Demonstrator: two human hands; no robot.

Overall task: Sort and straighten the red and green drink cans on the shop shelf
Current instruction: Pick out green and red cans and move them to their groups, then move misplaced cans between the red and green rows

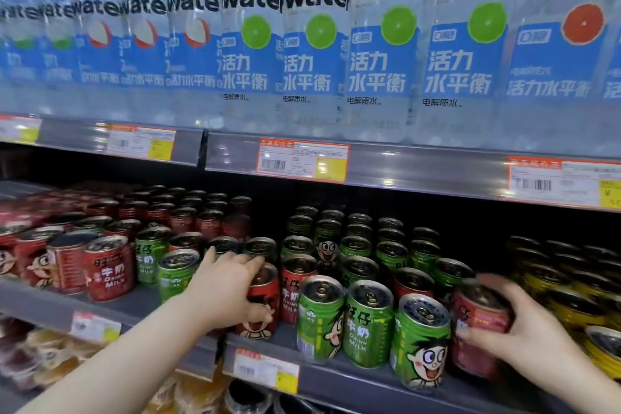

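Observation:
Red and green milk drink cans stand mixed on the middle shelf [353,380]. My left hand [228,286] grips a red can [263,309] at the shelf's front, fingers over its top. My right hand [514,323] grips another red can [477,329] at the front right, beside a row of green cans [369,323]. A block of red cans [107,265] stands at the left, with two green cans [151,254] among them. More green cans [359,242] fill the rows behind, and one red can [297,289] stands between the two groups.
Yellow cans [581,292] stand at the far right of the same shelf. The shelf above holds tall water bottles [316,54], with price tags [302,161] on its edge. Packaged goods [50,356] lie on the shelf below.

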